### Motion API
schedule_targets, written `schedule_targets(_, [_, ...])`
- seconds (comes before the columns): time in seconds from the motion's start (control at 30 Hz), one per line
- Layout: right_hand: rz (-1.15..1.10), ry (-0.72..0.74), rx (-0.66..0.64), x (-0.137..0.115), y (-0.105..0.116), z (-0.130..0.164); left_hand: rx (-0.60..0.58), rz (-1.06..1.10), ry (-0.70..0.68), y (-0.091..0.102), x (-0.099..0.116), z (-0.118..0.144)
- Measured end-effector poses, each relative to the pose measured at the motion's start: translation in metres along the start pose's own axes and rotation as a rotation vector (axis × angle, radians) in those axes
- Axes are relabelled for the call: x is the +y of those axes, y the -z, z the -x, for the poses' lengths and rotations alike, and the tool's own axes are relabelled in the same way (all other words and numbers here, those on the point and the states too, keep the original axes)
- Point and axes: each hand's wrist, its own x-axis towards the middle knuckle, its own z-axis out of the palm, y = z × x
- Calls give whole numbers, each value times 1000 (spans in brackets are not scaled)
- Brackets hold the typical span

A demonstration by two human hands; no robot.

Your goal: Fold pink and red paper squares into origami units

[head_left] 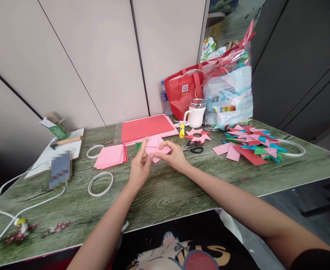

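Both hands meet over the middle of the green wood-grain worktop (165, 195), working a folded pink paper (157, 150). The left hand (140, 167) has its fingers closed on the paper's near left edge, index finger raised. The right hand (174, 154) rests on the paper's right side, its fingers curled and pinching the fold. The paper lies partly on the worktop, just in front of a large red sheet (146, 127).

Just left of the hands sits a stack of pink squares (110, 156), with one white ring (94, 151) behind it and another ring (100, 183) nearer the person. Right of the right hand lie scissors (193, 147), a yellow glue stick (182, 130) and a pink paper star (198, 135). Farther right is a heap of coloured folded pieces (250, 144). At the back stand a white mug (195, 113), a red bag (185, 92) and a clear plastic bag (229, 90). A hammer (66, 141) rests at far left, and a white cable (15, 213) trails along the near left edge.
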Motion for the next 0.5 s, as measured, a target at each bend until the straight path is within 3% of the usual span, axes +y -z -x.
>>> schedule_targets(0.1, [-31,-25,-12,-3,-1,1,-27,18,25,3,-7,-4])
schedule_targets(0.27, [-179,-88,-101,-1,-4,0,50,161,106,4,-20,-8])
schedule_targets(0.5, [-262,-97,-74,2,-5,-1,5,329,182,5,-11,-8])
